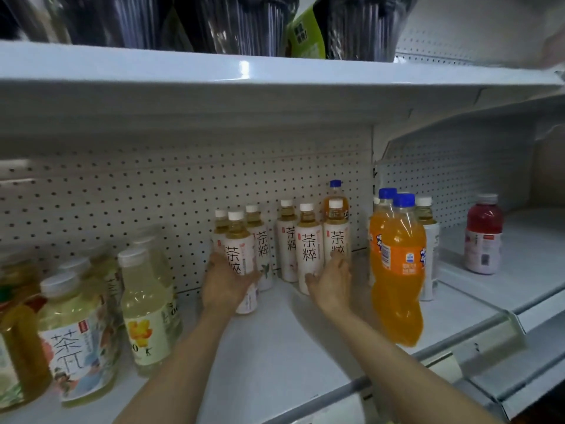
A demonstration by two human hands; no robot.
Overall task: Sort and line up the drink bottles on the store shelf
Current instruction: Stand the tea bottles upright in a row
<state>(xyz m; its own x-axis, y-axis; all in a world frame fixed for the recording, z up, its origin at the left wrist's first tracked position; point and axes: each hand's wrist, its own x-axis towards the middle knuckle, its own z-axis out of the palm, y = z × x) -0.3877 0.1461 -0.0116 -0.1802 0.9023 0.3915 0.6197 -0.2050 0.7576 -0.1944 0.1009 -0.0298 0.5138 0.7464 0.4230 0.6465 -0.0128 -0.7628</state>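
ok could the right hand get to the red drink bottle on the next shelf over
Probably not straight across: the right hand rests by the tea bottles, and the orange soda bottles stand between it and the red drink bottle.

Shop — white pegboard shelf (305,347), rows of drink bottles (308,249)

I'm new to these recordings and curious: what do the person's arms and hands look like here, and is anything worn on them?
Both forearms are bare, with no sleeves in view. The left hand and right hand wear no gloves, and I can see no watch, ring or bracelet. A small dark mark shows near the left hand's knuckles; too blurred to identify.
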